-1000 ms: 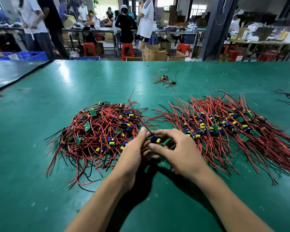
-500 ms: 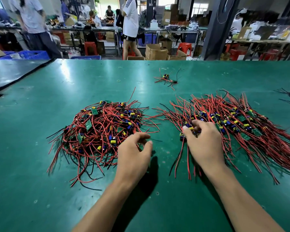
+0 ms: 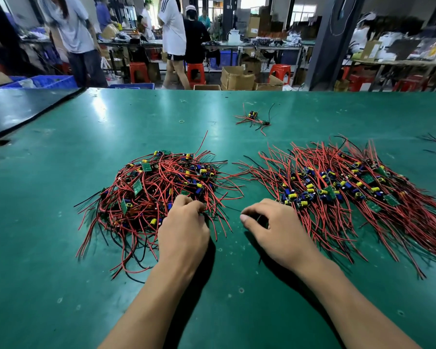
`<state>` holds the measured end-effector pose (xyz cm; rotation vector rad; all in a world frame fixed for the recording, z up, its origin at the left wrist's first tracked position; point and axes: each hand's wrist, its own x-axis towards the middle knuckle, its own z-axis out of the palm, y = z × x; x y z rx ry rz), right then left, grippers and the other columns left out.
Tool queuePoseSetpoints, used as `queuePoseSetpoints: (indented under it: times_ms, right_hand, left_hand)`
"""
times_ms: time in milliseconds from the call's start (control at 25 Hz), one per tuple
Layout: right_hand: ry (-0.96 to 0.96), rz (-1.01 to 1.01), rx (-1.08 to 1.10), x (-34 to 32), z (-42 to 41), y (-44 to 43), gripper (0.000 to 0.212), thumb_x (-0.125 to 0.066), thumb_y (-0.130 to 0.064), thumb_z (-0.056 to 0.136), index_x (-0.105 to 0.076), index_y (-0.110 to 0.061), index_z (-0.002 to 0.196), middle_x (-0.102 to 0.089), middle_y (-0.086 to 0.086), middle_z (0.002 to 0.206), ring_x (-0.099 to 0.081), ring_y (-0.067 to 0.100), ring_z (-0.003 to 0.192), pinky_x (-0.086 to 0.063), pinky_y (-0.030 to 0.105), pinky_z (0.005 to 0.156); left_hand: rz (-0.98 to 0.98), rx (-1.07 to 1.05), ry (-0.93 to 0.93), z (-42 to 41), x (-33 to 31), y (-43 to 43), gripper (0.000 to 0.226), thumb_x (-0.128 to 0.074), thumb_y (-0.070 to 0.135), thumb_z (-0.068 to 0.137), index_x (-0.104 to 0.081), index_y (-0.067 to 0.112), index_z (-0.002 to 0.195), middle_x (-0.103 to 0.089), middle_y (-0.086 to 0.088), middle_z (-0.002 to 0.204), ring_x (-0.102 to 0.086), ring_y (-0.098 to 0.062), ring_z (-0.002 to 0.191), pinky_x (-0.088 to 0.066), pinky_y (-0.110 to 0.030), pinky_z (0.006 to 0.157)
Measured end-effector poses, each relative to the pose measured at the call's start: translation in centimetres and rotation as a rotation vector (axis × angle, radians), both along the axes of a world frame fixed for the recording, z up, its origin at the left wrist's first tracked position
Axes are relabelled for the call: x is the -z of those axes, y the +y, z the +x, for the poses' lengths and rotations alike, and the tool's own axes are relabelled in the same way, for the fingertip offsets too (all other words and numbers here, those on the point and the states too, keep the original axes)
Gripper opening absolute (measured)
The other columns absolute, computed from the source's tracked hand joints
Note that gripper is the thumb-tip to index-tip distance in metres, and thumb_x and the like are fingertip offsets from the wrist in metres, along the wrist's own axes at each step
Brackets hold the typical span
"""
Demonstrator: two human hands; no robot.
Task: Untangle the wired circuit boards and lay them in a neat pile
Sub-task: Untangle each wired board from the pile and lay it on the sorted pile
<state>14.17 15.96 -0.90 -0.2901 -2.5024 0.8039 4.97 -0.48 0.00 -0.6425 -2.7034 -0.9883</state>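
On the left the tangled heap (image 3: 159, 192) sits on the green table (image 3: 61, 273), and my left hand (image 3: 184, 227) has its fingers curled down into its near edge; whether they have closed on a wire I cannot tell (the tips are buried). If I lift from there, I reckon looped leads could drag neighbouring boards out in a clump. My right hand (image 3: 275, 227) rests between the heaps, loosely curled, holding nothing I can see; a careless sweep could rake the combed pile (image 3: 350, 197) just beside it.
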Motion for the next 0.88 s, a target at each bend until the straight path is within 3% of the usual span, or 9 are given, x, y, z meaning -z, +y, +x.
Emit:
queuePoseSetpoints:
  times_ms: [160, 280, 440, 680, 880]
  right_hand:
    - [-0.026, -0.022, 0.019, 0.3, -0.1, 0.1, 0.007, -0.070, -0.031, 0.090, -0.076, -0.026, 0.091, -0.064, -0.016, 0.084, -0.060, 0.002, 0.082, -0.041, 0.008, 0.075]
    - [-0.049, -0.033, 0.016, 0.4, 0.0, 0.1, 0.007, -0.070, -0.031, 0.090, -0.075, -0.027, 0.089, -0.064, -0.018, 0.083, -0.060, 0.001, 0.081, -0.040, 0.007, 0.073]
    - [-0.052, -0.061, 0.015, 0.4, 0.0, 0.2, 0.009, -0.069, -0.032, 0.091, -0.075, -0.026, 0.090, -0.066, -0.015, 0.086, -0.062, 0.002, 0.080, -0.044, 0.013, 0.075]
    - [-0.065, -0.081, 0.009, 0.4, 0.1, 0.0, 0.010, -0.068, -0.033, 0.091, -0.075, -0.027, 0.089, -0.067, -0.015, 0.086, -0.062, 0.002, 0.082, -0.047, 0.017, 0.077]
    - [-0.067, -0.115, 0.025, 0.3, 0.0, -0.1, 0.008, -0.069, -0.031, 0.091, -0.076, -0.026, 0.089, -0.068, -0.014, 0.085, -0.062, -0.001, 0.081, -0.042, 0.009, 0.073]
  left_hand:
    - [0.054, 0.044, 0.018, 0.0, 0.0, -0.2, 0.021, -0.063, 0.015, 0.087, -0.071, 0.017, 0.107, -0.060, -0.001, 0.109, -0.062, -0.029, 0.091, -0.052, -0.043, 0.076]
    - [0.035, -0.015, 0.033, 0.2, -0.1, -0.3, 0.031, -0.065, 0.020, 0.086, -0.063, 0.021, 0.117, -0.051, -0.001, 0.118, -0.063, -0.032, 0.084, -0.052, -0.043, 0.072]
    - [0.027, -0.117, 0.045, 0.3, -0.6, -0.6, 0.033, -0.059, 0.026, 0.088, -0.058, 0.024, 0.121, -0.047, -0.002, 0.118, -0.061, -0.034, 0.078, -0.049, -0.039, 0.069]
    - [-0.021, -0.135, -0.017, -0.7, -0.8, -2.1, 0.037, -0.057, 0.010, 0.081, -0.059, 0.017, 0.117, -0.047, -0.006, 0.114, -0.056, -0.033, 0.075, -0.051, -0.042, 0.070]
    - [0.139, -0.051, 0.013, -1.0, -0.7, -1.9, 0.036, -0.056, -0.007, 0.078, -0.067, 0.008, 0.109, -0.060, -0.008, 0.101, -0.057, -0.029, 0.084, -0.052, -0.042, 0.078]
